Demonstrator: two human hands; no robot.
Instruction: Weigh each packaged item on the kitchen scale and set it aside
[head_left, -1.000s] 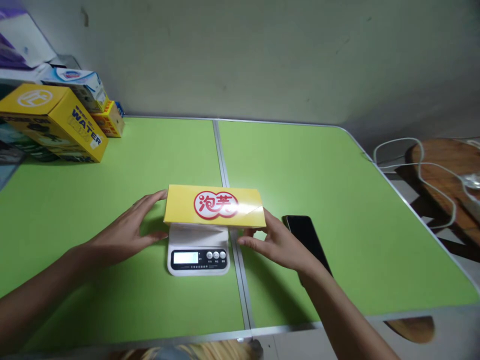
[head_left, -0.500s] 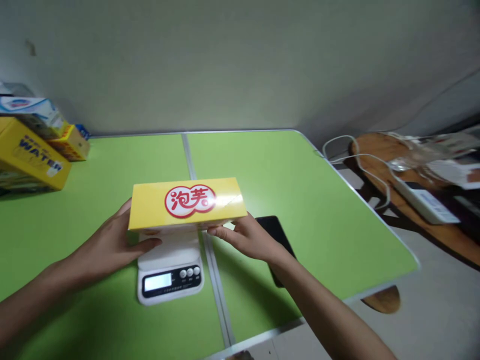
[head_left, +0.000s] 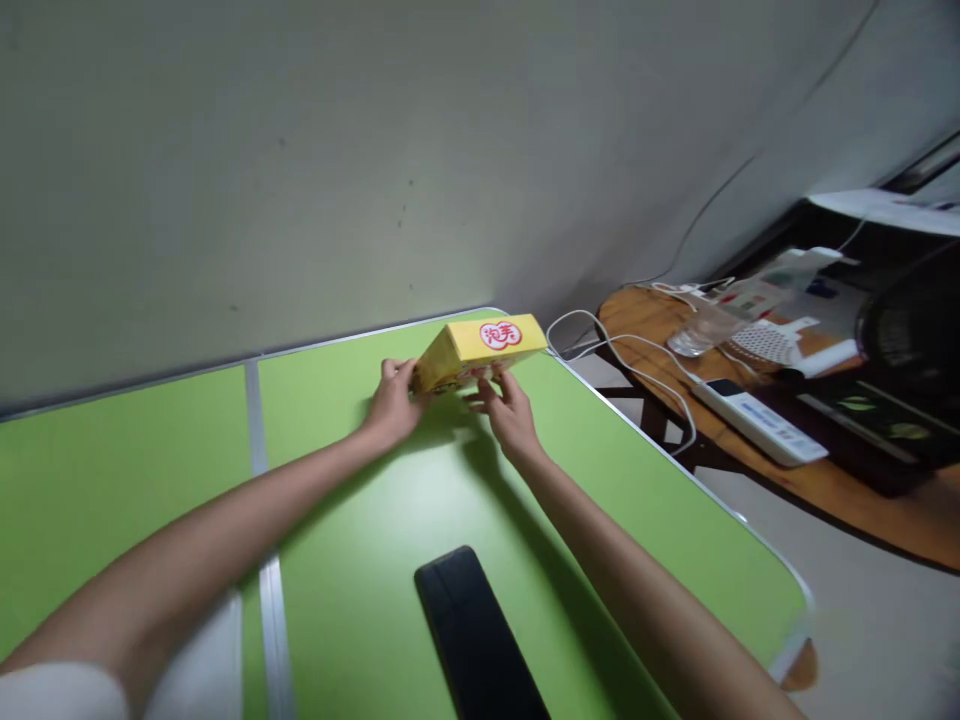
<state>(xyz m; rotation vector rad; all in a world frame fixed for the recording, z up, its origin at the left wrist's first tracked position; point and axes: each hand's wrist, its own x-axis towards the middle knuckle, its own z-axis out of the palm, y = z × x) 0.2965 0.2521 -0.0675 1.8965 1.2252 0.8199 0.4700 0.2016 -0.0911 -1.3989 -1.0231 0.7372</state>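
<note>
A yellow cardboard box (head_left: 469,345) with a red-and-white label is near the far right corner of the green table (head_left: 360,545). My left hand (head_left: 396,400) is closed on the box's left end. Against its near side rests my right hand (head_left: 510,412), fingers curled under the lower edge. The box looks tilted; whether its base touches the tabletop I cannot tell. Closer to me lies a black phone (head_left: 480,630). Under my left forearm, part of the white scale (head_left: 206,660) shows; its display is out of sight.
Right of the green table stands a wooden table (head_left: 652,320) with a white power strip (head_left: 765,420), a clear plastic bottle (head_left: 694,335) and a dark box (head_left: 885,420). White cables loop between the tables. A grey wall (head_left: 315,180) borders the far edge.
Both hands have carried the yellow box from above the scale to the table's far right corner. The view has swung right, and the boxes at the left are out of frame.
</note>
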